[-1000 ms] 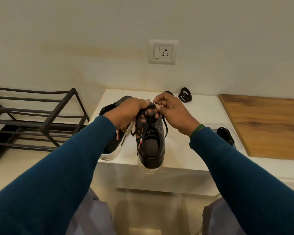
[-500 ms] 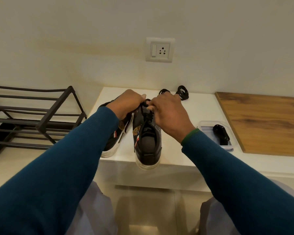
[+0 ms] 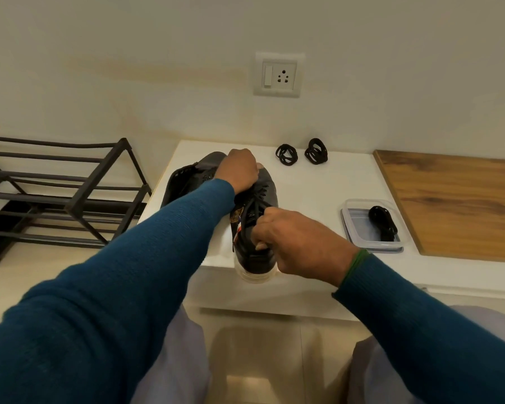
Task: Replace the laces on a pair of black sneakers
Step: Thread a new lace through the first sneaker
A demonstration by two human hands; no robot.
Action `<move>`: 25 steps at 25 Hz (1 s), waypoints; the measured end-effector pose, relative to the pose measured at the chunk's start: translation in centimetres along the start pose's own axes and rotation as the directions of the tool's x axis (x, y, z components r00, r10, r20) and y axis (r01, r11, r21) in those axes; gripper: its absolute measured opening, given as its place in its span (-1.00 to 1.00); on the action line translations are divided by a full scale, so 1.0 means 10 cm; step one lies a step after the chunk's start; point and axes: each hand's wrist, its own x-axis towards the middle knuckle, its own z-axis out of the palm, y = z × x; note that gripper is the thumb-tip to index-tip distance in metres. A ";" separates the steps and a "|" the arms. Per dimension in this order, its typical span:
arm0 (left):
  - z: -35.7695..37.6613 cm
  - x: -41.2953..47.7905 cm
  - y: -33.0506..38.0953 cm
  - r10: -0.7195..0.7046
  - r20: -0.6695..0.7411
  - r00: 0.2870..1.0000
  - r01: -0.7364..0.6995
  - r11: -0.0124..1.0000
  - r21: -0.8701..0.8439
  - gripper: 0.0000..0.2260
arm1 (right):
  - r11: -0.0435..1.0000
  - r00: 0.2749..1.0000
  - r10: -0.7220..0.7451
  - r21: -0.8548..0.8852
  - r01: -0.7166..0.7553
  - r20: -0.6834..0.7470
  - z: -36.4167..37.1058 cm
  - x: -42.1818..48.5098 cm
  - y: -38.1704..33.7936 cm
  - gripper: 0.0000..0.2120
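Obs: sneaker [image 3: 255,262] at the front edge of the white surface [image 3: 312,193], toe overhanging.
Your left hand [image 3: 239,170] curls over its heel end; your right hand [image 3: 298,246] pinches the black lace [image 3: 245,220] at mid-shoe (second sneaker [image 3: 184,182] lies just left, partly behind your forearm).

To your left a black metal rack [image 3: 69,208] stands beside the white worktop [image 3: 312,193]. On the far wall above it you see a white socket plate [image 3: 278,74]. On your right lies a wooden board [image 3: 455,205], with a clear plastic tub [image 3: 362,239] just beside its left edge.
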 end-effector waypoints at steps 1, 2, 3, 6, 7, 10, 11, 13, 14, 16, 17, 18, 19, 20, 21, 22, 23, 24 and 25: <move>0.02 -0.02 0.00 0.023 -0.013 1.000 -0.024 1.000 -0.003 -0.78 | 0.999 1.000 0.001 0.042 0.000 -0.024 0.03 0.00 0.03 -0.88; 0.01 -0.06 0.01 0.043 -0.025 0.999 -0.044 0.998 -0.033 -0.77 | 0.989 0.996 0.039 0.144 -0.028 -0.075 0.08 0.00 0.04 -0.91; -0.05 -0.12 0.01 0.054 -0.030 0.998 -0.056 0.995 -0.082 -0.73 | 0.951 0.978 0.135 0.298 -0.084 -0.158 0.10 0.00 0.06 -0.93; -0.38 -0.37 -0.12 0.051 -0.120 0.991 -0.069 0.987 -0.147 -0.66 | 0.674 0.765 0.592 0.675 -0.300 -0.252 0.18 0.02 0.21 -0.82; -0.48 -0.48 -0.19 0.043 -0.185 0.982 -0.064 0.992 -0.107 -0.67 | 0.633 0.737 0.651 0.665 -0.395 -0.181 0.20 0.03 0.27 -0.79; -0.65 -0.82 -0.32 -0.026 -0.249 0.968 -0.002 0.994 -0.113 -0.73 | 0.682 0.777 0.626 0.525 -0.509 -0.060 0.31 0.09 0.35 -0.83; -0.64 -0.94 -0.31 -0.033 -0.170 0.985 0.005 0.986 -0.165 -0.74 | 0.680 0.769 0.635 0.524 -0.513 -0.073 0.30 0.13 0.37 -0.84; -0.50 -1.14 -0.21 -0.023 0.077 0.997 0.042 0.967 -0.249 -0.80 | 0.687 0.751 0.653 0.493 -0.534 -0.097 0.25 0.24 0.44 -0.82; -0.41 -1.18 -0.17 0.013 0.140 0.990 0.021 0.971 -0.237 -0.83 | 0.709 0.741 0.658 0.438 -0.552 -0.132 0.22 0.31 0.48 -0.83; -0.28 -1.12 -0.11 0.061 0.093 0.994 -0.046 0.986 -0.158 -0.78 | 0.750 0.723 0.647 0.375 -0.546 -0.242 0.16 0.46 0.56 -0.84; -0.24 -1.07 -0.09 0.070 0.060 0.996 -0.059 0.985 -0.164 -0.73 | 0.756 0.739 0.626 0.425 -0.498 -0.249 0.15 0.52 0.58 -0.83; -0.20 -1.02 -0.08 0.074 0.044 0.996 -0.064 0.979 -0.195 -0.69 | 0.744 0.770 0.602 0.500 -0.445 -0.212 0.16 0.56 0.59 -0.77; -0.16 -0.97 -0.07 0.085 0.041 0.996 -0.072 0.966 -0.250 -0.64 | 0.720 0.802 0.576 0.563 -0.406 -0.159 0.17 0.58 0.60 -0.69; -0.15 -0.94 -0.06 0.090 0.056 0.994 -0.066 0.939 -0.338 -0.58 | 0.703 0.822 0.557 0.597 -0.387 -0.122 0.19 0.59 0.61 -0.63; -0.12 -0.91 -0.05 0.087 0.086 0.992 -0.039 0.889 -0.456 -0.50 | 0.693 0.822 0.558 0.607 -0.388 -0.112 0.21 0.58 0.63 -0.60; -0.11 -0.90 -0.04 0.081 0.110 0.991 -0.007 0.832 -0.555 -0.44 | 0.682 0.804 0.583 0.610 -0.404 -0.119 0.23 0.58 0.66 -0.60; -0.09 -0.89 -0.03 0.073 0.099 0.992 0.001 0.803 -0.596 -0.42 | 0.651 0.764 0.634 0.618 -0.441 -0.122 0.26 0.57 0.68 -0.60; -0.09 -0.89 -0.03 0.060 0.061 0.996 -0.014 0.816 -0.578 -0.41 | 0.594 0.713 0.693 0.643 -0.483 -0.104 0.29 0.55 0.68 -0.60; -0.11 -0.88 -0.06 0.058 0.005 0.998 -0.047 0.860 -0.509 -0.43 | 0.515 0.665 0.745 0.688 -0.512 -0.062 0.32 0.53 0.66 -0.57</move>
